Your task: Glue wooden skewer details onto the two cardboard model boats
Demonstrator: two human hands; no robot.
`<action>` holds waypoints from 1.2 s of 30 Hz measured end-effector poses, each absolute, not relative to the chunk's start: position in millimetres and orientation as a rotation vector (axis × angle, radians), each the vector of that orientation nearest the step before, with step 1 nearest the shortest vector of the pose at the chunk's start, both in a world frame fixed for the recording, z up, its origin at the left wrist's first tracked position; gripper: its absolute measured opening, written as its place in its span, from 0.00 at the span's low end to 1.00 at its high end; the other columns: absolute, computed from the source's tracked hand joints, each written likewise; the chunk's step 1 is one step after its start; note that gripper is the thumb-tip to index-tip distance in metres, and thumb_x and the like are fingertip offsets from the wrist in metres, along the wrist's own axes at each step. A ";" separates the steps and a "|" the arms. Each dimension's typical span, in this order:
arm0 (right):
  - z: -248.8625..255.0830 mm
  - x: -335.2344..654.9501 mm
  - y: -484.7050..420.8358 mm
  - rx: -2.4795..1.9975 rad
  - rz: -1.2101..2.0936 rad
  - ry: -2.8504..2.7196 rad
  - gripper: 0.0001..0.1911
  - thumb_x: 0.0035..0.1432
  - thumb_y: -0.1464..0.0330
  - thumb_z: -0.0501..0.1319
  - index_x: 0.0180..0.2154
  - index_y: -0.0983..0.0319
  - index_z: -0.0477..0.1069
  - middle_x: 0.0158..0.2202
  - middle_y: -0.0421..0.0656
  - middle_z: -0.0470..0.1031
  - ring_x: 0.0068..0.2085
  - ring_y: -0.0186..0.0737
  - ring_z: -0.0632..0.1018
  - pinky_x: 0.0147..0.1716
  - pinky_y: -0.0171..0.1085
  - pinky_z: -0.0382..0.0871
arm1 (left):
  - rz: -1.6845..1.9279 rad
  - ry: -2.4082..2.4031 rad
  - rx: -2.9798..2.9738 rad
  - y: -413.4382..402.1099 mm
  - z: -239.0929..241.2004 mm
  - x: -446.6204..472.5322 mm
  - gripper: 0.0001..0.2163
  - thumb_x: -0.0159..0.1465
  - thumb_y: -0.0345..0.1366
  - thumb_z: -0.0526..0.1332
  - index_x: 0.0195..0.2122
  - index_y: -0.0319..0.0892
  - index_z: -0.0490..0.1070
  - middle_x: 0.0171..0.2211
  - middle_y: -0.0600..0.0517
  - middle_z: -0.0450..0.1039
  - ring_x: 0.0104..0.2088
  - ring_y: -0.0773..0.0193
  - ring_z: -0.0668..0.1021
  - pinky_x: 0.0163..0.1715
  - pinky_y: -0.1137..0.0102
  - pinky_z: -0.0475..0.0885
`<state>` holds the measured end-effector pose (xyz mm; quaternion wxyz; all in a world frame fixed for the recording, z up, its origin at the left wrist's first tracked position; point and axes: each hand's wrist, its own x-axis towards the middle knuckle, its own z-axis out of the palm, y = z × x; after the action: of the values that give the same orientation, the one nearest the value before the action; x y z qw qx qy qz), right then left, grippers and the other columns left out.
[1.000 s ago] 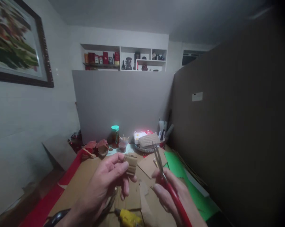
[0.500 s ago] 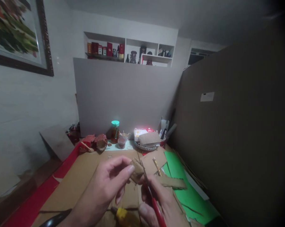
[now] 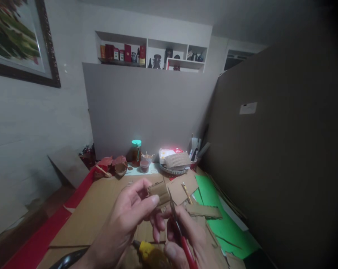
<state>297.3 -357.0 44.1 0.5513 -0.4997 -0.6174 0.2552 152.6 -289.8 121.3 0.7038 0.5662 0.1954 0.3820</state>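
The left hand (image 3: pixel 124 220) pinches a small corrugated cardboard piece (image 3: pixel 159 191) between thumb and fingertips, its grip closed on the lower left edge of the piece, which is held up above the surface. The right hand (image 3: pixel 185 235) has its grip wrapped around red-handled scissors (image 3: pixel 180 231); the thin blades point up and meet the cardboard piece at its lower right edge. How far the blades are parted cannot be told.

Just below the two hands, a yellow glue gun (image 3: pixel 149 252) lies on the brown cardboard sheet (image 3: pixel 101 209) that covers the surface. To the right of the hands lie a ragged cardboard strip (image 3: pixel 204 211) and a pencil (image 3: pixel 187 192), over a green sheet (image 3: pixel 222 224).

Farther back stand a jar with a green lid (image 3: pixel 136 151), a small cup (image 3: pixel 144 165) and a round tray (image 3: pixel 174 171) carrying a block of corrugated cardboard (image 3: pixel 177 160). Behind them rises a grey board (image 3: pixel 143 108), and a large brown board (image 3: pixel 283 142) closes the right side.
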 end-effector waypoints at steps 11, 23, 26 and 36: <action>63.6 299.7 -365.0 -1.391 0.499 -1.572 0.13 0.61 0.57 0.56 0.38 0.60 0.66 0.25 0.36 0.62 0.26 0.35 0.65 0.26 0.34 0.56 | 0.862 0.518 1.373 -292.2 123.1 150.8 0.09 0.62 0.40 0.63 0.30 0.43 0.64 0.18 0.56 0.70 0.19 0.70 0.69 0.19 0.76 0.66; 58.1 305.3 -365.5 -1.490 0.452 -1.627 0.13 0.63 0.58 0.56 0.32 0.60 0.65 0.23 0.34 0.58 0.23 0.32 0.61 0.24 0.34 0.54 | 0.863 0.503 1.395 -286.3 116.7 151.3 0.07 0.63 0.38 0.62 0.31 0.42 0.65 0.18 0.57 0.69 0.18 0.73 0.67 0.18 0.79 0.63; 54.5 307.2 -365.6 -1.558 0.388 -1.625 0.14 0.64 0.58 0.55 0.31 0.60 0.65 0.23 0.36 0.62 0.25 0.34 0.65 0.27 0.34 0.57 | 0.837 0.473 1.374 -285.7 113.6 154.6 0.07 0.65 0.40 0.60 0.35 0.42 0.68 0.18 0.57 0.67 0.17 0.73 0.66 0.18 0.79 0.65; 64.5 304.5 -368.4 -1.536 0.454 -1.608 0.15 0.64 0.59 0.55 0.27 0.59 0.59 0.21 0.34 0.58 0.23 0.32 0.59 0.24 0.33 0.52 | 0.831 0.594 1.551 -276.1 105.5 155.3 0.13 0.66 0.43 0.58 0.30 0.41 0.71 0.12 0.59 0.63 0.10 0.76 0.59 0.10 0.81 0.53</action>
<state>304.5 -368.4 64.5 0.4225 -0.6133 -0.6423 0.1812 155.3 -276.1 105.5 0.5989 0.6688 0.2563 0.3583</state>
